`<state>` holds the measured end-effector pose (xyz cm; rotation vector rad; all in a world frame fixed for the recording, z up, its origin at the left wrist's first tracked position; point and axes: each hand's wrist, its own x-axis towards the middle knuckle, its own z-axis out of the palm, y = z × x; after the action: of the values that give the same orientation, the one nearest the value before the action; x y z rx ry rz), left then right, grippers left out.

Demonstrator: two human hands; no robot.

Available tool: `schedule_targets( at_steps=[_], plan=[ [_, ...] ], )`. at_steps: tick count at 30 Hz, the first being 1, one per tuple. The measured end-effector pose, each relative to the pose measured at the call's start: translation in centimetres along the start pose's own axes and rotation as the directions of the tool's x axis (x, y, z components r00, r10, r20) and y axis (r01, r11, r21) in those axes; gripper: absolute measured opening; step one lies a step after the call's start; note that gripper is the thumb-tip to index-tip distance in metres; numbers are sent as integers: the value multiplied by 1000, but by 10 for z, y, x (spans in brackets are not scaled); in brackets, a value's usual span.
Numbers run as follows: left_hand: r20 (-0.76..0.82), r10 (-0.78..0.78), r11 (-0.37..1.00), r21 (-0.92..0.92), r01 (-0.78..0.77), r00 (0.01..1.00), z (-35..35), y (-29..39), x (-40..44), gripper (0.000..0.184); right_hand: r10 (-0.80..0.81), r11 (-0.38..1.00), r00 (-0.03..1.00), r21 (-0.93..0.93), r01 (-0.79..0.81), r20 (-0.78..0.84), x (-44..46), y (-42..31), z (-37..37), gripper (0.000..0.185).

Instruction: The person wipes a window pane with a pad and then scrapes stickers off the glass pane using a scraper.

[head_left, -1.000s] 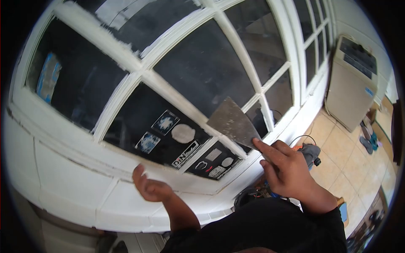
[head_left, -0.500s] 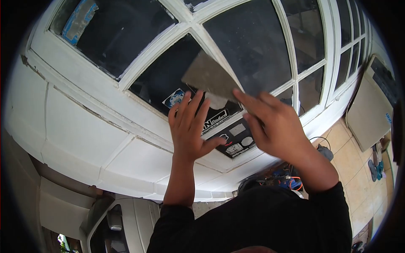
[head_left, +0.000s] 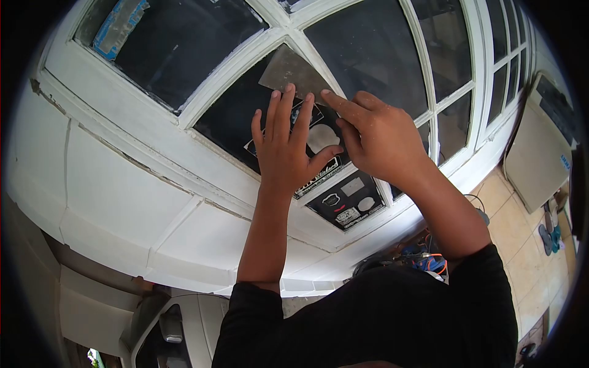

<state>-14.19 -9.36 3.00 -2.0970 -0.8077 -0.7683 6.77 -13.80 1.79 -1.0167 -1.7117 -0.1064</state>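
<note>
A wide, flat grey scraper (head_left: 293, 72) lies against the dark window pane (head_left: 230, 126) inside its white frame. My right hand (head_left: 381, 136) is closed around the scraper's near end, index finger stretched along it; any handle is hidden in the palm. Left of it, my left hand (head_left: 283, 144) is open, fingers spread. Its fingertips reach the scraper's lower edge, over the pane. Partly behind this hand is a pale round sticker (head_left: 322, 138), and a lettered sticker (head_left: 322, 173) shows below it. More stickers are on the small lower pane (head_left: 345, 201).
White window bars (head_left: 230, 67) run around several dark panes. Blue tape (head_left: 121, 27) edges a patch at upper left. Below the window is a white ledge (head_left: 147, 208). A car (head_left: 184, 328) stands at lower left, and cables (head_left: 432, 260), a beige panel (head_left: 537, 147) and footwear (head_left: 548, 236) at right.
Both hands have moved up the pane. The scraper has shifted upward and now rests closer to the glass, with my left fingertips at its edge.
</note>
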Motion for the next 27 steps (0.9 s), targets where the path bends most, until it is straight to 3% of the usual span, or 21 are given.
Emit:
schedule_targets(
  at_steps=[2, 17, 21, 27],
  plan=[
    [-6, 7, 1000, 14, -7, 1000, 6, -4, 4, 90, -45, 999, 999, -5, 45, -18, 4, 6, -1, 41],
    [50, -10, 993, 118, 4, 999, 2, -4, 3, 92, -59, 998, 998, -10, 60, 23, 9, 13, -8, 43],
    [1, -23, 997, 80, 23, 1000, 2, -1, 2, 87, -56, 998, 997, 0, 56, 55, 11, 13, -7, 43],
    [20, -66, 987, 146, 63, 998, -4, -9, -11, 87, -74, 995, 997, 74, 74, 8, 7, 4, 3, 45]
  ],
)
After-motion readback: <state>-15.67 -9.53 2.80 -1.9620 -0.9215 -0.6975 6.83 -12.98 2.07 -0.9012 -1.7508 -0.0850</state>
